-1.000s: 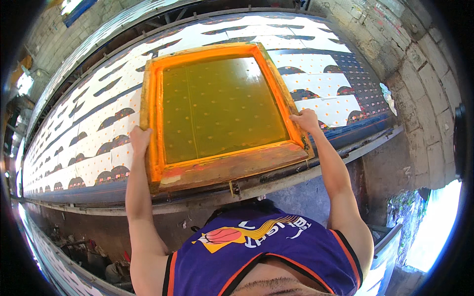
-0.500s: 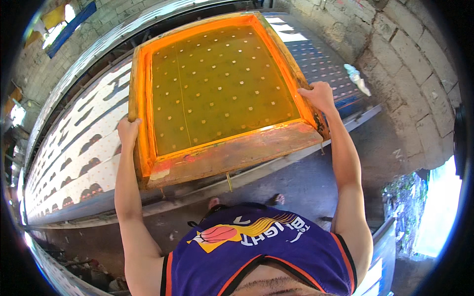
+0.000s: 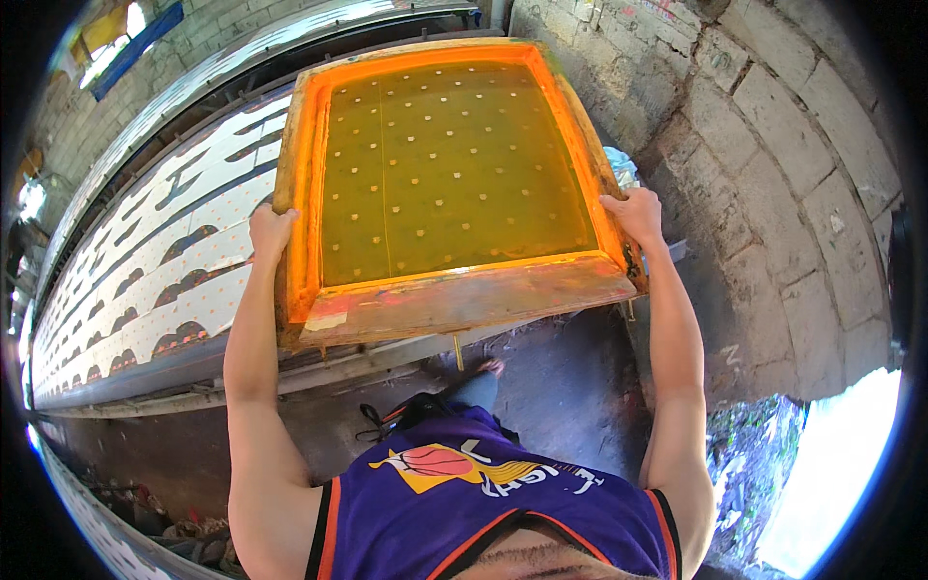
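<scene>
A large screen printing frame (image 3: 464, 164) is held out in front of me, its wooden rim edged in orange and its olive-yellow mesh dotted with small pale motifs. My left hand (image 3: 272, 228) is closed round the left rail, with the thumb on top. On the opposite rail my right hand (image 3: 636, 215) grips near the near corner. Most of the fingers on both hands are hidden under the wood. The frame covers part of the long printing table; whether it touches the table I cannot tell.
The long table (image 3: 208, 261) to the left bears white fabric with small dots, striped by sunlight and shadow. A block wall (image 3: 773, 145) rises on the right. Some pale blue and white material (image 3: 622, 166) lies beyond my right hand. Dark floor (image 3: 570, 377) lies below.
The frame and both my hands have shifted right along the table, now over its right end. My feet have moved, and more of the wall and bright opening on the right shows.
</scene>
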### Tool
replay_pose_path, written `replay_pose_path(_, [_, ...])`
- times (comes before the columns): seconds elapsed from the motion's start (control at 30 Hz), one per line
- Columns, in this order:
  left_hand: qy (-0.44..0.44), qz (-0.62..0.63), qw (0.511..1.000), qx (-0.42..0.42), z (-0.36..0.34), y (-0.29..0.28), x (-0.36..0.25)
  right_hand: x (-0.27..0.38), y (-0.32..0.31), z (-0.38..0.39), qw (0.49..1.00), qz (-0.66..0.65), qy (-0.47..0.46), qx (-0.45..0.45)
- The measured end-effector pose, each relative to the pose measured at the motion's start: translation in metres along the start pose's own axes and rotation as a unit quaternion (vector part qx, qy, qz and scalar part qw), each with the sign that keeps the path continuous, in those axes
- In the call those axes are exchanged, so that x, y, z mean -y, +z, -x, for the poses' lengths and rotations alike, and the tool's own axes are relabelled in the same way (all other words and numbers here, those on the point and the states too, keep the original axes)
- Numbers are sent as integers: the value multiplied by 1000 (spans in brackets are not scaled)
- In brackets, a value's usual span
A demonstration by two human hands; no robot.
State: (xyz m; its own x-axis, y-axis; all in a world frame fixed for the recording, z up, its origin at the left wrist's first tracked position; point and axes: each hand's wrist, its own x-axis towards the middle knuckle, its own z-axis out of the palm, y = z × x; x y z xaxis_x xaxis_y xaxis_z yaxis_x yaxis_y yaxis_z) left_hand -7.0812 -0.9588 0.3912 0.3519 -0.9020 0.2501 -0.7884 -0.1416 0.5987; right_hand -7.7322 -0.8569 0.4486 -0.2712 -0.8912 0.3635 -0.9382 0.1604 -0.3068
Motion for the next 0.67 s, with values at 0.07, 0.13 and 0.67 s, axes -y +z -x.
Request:
replay_pose_path(0.07, [10,-8,1000,-1,3,25,-22,-32,7,-33,1000,-6,-8,10])
replay_pose_path(0.13, [-11,3,1000,-1,6,50,-47,-61,10,-72,999,0,-42,14])
replay_pose_path(0.67, [-147,-38,986,-72,72,155,-247,-205,49,-326,987,-17,-127,100])
